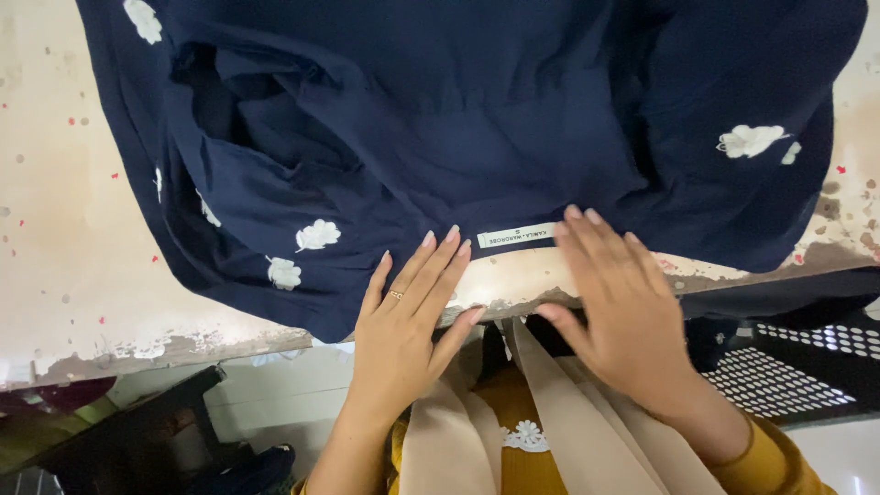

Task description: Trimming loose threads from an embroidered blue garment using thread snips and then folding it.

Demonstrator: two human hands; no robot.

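A navy blue garment (477, 119) with white flower motifs lies spread over a worn, cream-coloured table (64, 238). A small white label (516, 236) shows at its near hem. My left hand (408, 321), a ring on one finger, rests flat with fingers apart at the hem, just left of the label. My right hand (619, 302) lies flat to the right of the label, its fingertips touching the cloth edge. Neither hand grips anything.
The table's chipped front edge (183, 344) runs just ahead of my body. Below it stand a dark bench (137, 431) at the left and a black perforated crate (807, 367) at the right. My beige scarf (568, 431) hangs over a yellow top.
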